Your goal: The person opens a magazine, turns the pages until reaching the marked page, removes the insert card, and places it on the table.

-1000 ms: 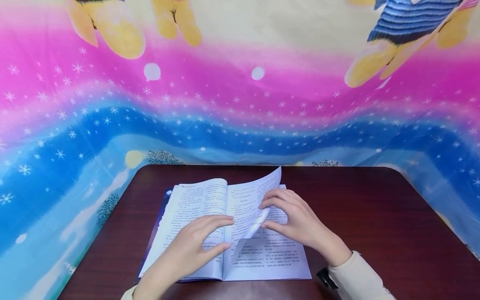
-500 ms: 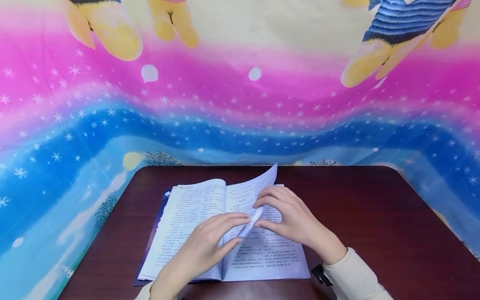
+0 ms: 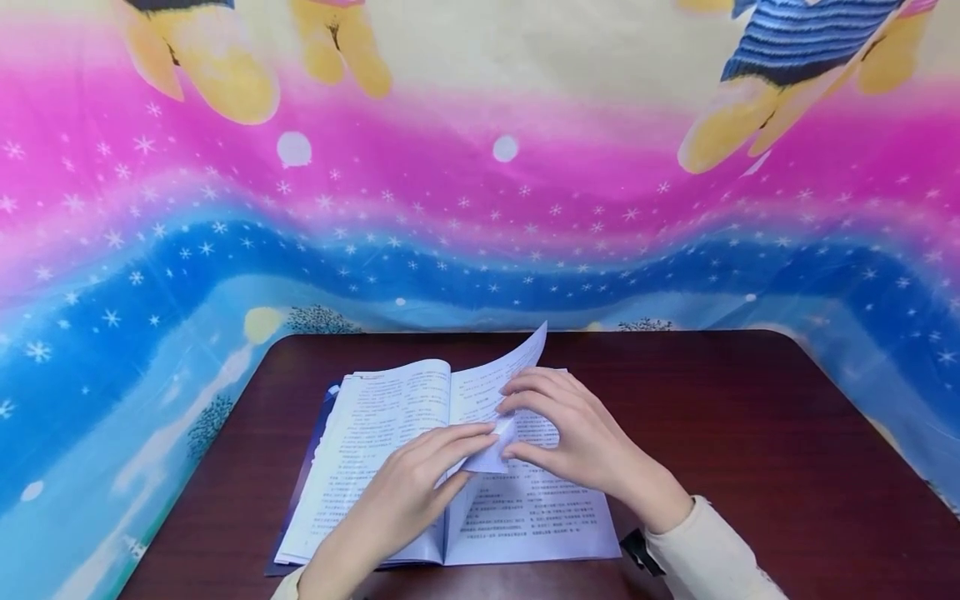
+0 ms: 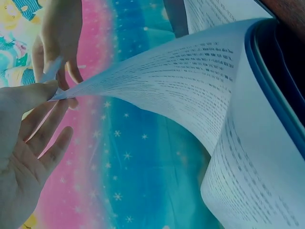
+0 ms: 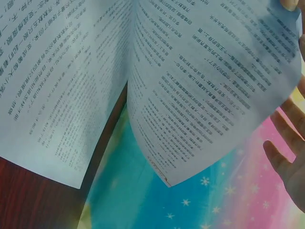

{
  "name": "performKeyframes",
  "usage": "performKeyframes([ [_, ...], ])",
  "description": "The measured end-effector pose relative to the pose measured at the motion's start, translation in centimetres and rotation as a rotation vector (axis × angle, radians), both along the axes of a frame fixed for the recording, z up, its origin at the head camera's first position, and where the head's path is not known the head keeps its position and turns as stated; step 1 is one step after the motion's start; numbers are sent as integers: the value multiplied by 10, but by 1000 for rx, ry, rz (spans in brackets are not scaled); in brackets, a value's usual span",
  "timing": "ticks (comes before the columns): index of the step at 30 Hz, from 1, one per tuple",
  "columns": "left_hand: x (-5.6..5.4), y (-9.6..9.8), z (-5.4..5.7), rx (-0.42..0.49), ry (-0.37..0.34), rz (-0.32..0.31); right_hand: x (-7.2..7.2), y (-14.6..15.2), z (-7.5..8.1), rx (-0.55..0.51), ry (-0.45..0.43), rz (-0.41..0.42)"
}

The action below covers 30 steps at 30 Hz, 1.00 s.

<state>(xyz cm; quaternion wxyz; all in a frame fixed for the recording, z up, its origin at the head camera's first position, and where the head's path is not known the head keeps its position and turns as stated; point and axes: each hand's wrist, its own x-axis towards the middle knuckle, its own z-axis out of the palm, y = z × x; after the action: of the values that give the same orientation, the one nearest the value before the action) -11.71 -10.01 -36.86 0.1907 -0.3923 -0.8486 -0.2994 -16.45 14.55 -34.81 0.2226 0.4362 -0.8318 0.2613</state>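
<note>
An open book [image 3: 375, 433] with printed pages and a dark blue cover shows beneath both hands. One right-side page [image 3: 495, 375] stands raised, its outer edge curled over. My left hand [image 3: 408, 475] pinches the lower part of this page between thumb and fingers; in the left wrist view its thumb [image 4: 40, 90] presses on the page edge while other fingers extend away. From the right, my right hand [image 3: 573, 425] holds the same edge, with curved fingers on one side and thumb below. In the right wrist view, part of the right hand [image 5: 290, 157] is hidden behind the page.
The book lies on a dark red-brown table [image 3: 720, 433] with rounded far corners. A patterned curtain [image 3: 420, 217] hangs behind and around the table. A black object [image 3: 642, 552] is at the right sleeve cuff.
My left hand has moved right and up to the raised page and now pinches it. My right hand has shifted slightly left with the page edge, which has folded further over.
</note>
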Motion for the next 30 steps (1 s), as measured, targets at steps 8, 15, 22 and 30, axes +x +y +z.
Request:
performKeyframes([
  [8,3,-13,-4,29,42,58,8,5,5,-35,29,10],
  [15,5,-27,-7,74,91,111,11,17,-4,-7,-5,-20],
  [22,9,-42,-11,100,162,179,19,30,-12,55,-12,-18],
  [30,15,-64,-14,56,172,296,21,43,-21,71,-17,-53],
])
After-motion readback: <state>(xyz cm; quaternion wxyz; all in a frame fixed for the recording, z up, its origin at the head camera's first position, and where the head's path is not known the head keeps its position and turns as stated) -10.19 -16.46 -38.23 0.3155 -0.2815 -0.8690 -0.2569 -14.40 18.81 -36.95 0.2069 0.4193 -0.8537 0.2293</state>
